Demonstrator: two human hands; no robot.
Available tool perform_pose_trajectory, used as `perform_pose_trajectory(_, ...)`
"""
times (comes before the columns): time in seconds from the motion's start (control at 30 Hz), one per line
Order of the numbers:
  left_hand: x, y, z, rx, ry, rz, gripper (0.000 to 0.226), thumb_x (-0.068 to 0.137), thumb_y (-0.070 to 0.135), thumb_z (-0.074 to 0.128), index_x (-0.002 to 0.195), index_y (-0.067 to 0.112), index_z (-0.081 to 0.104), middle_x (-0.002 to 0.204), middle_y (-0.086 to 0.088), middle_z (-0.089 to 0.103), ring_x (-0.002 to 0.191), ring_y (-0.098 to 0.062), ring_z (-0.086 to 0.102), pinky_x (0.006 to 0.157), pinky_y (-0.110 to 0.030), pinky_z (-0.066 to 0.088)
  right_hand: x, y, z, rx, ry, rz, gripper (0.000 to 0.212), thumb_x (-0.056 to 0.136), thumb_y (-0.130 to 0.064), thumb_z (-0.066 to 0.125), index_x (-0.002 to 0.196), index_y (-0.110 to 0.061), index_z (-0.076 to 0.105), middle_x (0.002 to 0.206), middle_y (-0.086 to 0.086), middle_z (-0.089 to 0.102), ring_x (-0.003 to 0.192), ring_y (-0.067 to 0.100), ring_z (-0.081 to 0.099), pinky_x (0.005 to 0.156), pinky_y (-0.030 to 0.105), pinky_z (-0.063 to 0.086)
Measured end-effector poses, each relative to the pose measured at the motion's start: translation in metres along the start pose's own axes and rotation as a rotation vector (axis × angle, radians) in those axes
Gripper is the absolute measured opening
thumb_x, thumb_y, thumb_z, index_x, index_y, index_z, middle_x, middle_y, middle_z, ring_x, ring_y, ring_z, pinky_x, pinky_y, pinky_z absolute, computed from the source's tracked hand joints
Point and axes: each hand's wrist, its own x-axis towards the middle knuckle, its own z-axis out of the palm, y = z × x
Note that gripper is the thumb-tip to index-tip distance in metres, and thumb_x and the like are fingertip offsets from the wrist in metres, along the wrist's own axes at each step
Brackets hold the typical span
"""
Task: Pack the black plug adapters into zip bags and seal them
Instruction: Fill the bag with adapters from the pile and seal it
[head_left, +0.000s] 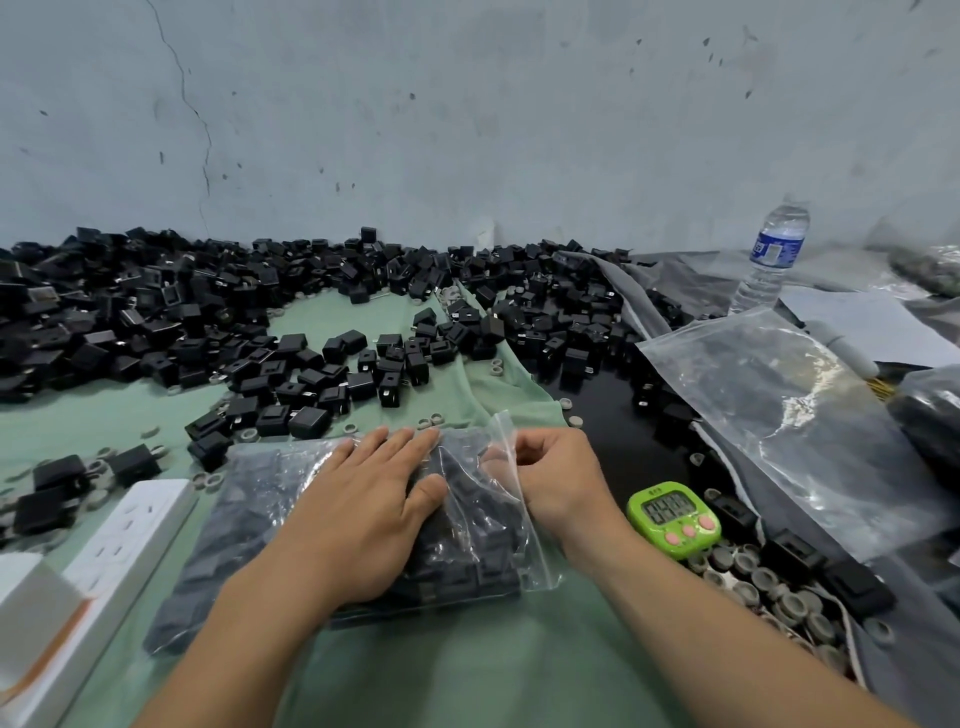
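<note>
Left hand (363, 509) lies flat, fingers straight and together, pressing the adapter-filled zip bag (244, 525) under them, while the right hand (550, 483) curls its fingers onto the zip strip, probably pinching it, so I'd push air toward that pinch, then slide it along evenly.

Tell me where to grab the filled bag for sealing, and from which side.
Pinch the clear flap at the right end of the filled bag, coming from the right. That end is flat and empty and stands out past the bulky adapters inside. The right hand pinches it there; the left hand presses flat on the bag.
</note>
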Motion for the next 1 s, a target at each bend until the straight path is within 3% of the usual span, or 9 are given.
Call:
perform_pose_trajectory(0.2, 0.000, -0.001, 0.000, -0.043, 0.023, -0.004, 0.065, 0.100, 0.062, 0.021, 0.160, 0.042, 0.005, 0.168, 0.015, 0.010, 0.155, -0.006, -0.001, 0.123, -0.028, -0.006, -0.002, -0.002, -0.003, -0.118, 0.014, -0.074, 0.023, 0.077, -0.036, 0.075, 0.071, -0.013, 0.074, 0.070, 0.006, 0.073, 0.067, 0.020, 0.066, 0.071, 0.056, 0.058)
perform_pose_trajectory(0.27, -0.001, -0.002, 0.000, -0.064, 0.033, -0.006, 0.065, 0.101, 0.061, 0.024, 0.160, 0.042, 0.006, 0.168, 0.015, 0.012, 0.154, -0.006, 0.001, 0.123, -0.028, -0.006, -0.004, -0.003, -0.008, -0.118, -0.014, -0.048, 0.020, 0.078, -0.034, 0.077, 0.073, -0.015, 0.075, 0.073, 0.006, 0.074, 0.071, 0.022, 0.069, 0.078, 0.055, 0.059)
perform_pose_trajectory(0.33, -0.001, -0.002, 0.000, -0.067, 0.036, -0.005, 0.065, 0.101, 0.061, 0.025, 0.160, 0.042, 0.007, 0.167, 0.016, 0.013, 0.154, -0.006, 0.001, 0.123, -0.027, -0.006, -0.006, -0.004, -0.015, -0.040, -0.202, -0.024, 0.014, 0.072, -0.027, 0.084, 0.079, -0.016, 0.079, 0.080, 0.006, 0.077, 0.074, 0.020, 0.070, 0.082, 0.048, 0.062)
perform_pose_trajectory(0.43, -0.001, -0.001, 0.000, -0.059, 0.038, -0.001, 0.066, 0.100, 0.062, 0.024, 0.161, 0.041, 0.006, 0.168, 0.015, 0.013, 0.155, -0.006, 0.001, 0.122, -0.028, -0.006, -0.008, -0.004, -0.020, -0.015, -0.289, -0.048, 0.016, 0.067, -0.010, 0.083, 0.079, -0.020, 0.079, 0.075, 0.000, 0.075, 0.069, 0.012, 0.068, 0.072, 0.036, 0.060)
perform_pose_trajectory(0.53, -0.001, -0.001, 0.001, -0.056, 0.046, 0.005, 0.067, 0.101, 0.062, 0.026, 0.161, 0.041, 0.007, 0.167, 0.015, 0.014, 0.155, -0.008, 0.003, 0.124, -0.030, -0.004, -0.008, -0.003, -0.010, -0.148, -0.141, -0.083, 0.015, 0.066, -0.028, 0.088, 0.070, -0.020, 0.076, 0.069, 0.000, 0.074, 0.061, 0.009, 0.065, 0.066, 0.039, 0.059)
perform_pose_trajectory(0.63, -0.002, 0.001, 0.001, -0.050, 0.056, 0.008, 0.068, 0.099, 0.062, 0.030, 0.160, 0.042, 0.009, 0.167, 0.017, 0.016, 0.154, -0.007, 0.004, 0.125, -0.032, -0.004, -0.009, -0.002, 0.004, -0.306, -0.063, -0.200, 0.030, 0.064, -0.053, 0.084, 0.060, -0.027, 0.069, 0.063, -0.008, 0.069, 0.051, 0.002, 0.057, 0.053, 0.024, 0.051)
perform_pose_trajectory(0.67, -0.002, 0.002, 0.001, -0.044, 0.063, 0.013, 0.069, 0.098, 0.063, 0.031, 0.160, 0.042, 0.010, 0.166, 0.017, 0.017, 0.154, -0.006, 0.005, 0.125, -0.032, -0.003, -0.009, -0.002, 0.007, -0.349, -0.055, -0.243, 0.030, 0.065, -0.052, 0.084, 0.059, -0.028, 0.068, 0.063, -0.009, 0.068, 0.053, 0.004, 0.058, 0.052, 0.023, 0.050)
perform_pose_trajectory(0.83, -0.003, 0.006, 0.001, -0.011, 0.096, 0.023, 0.069, 0.098, 0.059, 0.029, 0.161, 0.040, 0.005, 0.169, 0.014, 0.008, 0.154, -0.003, -0.001, 0.125, -0.031, -0.008, -0.005, -0.003, 0.009, -0.393, -0.165, -0.302, 0.020, 0.089, -0.028, 0.072, 0.073, -0.015, 0.071, 0.071, 0.000, 0.069, 0.069, 0.022, 0.065, 0.069, 0.045, 0.055)
perform_pose_trajectory(1.0, -0.004, 0.015, 0.006, 0.071, 0.076, 0.063, 0.071, 0.102, 0.061, 0.020, 0.161, 0.032, -0.007, 0.168, 0.013, -0.011, 0.153, -0.004, -0.011, 0.124, -0.032, -0.010, -0.003, -0.012, -0.007, -0.447, -0.229, -0.260, 0.010, 0.088, -0.016, 0.070, 0.086, -0.014, 0.080, 0.082, 0.000, 0.075, 0.080, 0.016, 0.069, 0.078, 0.038, 0.056)
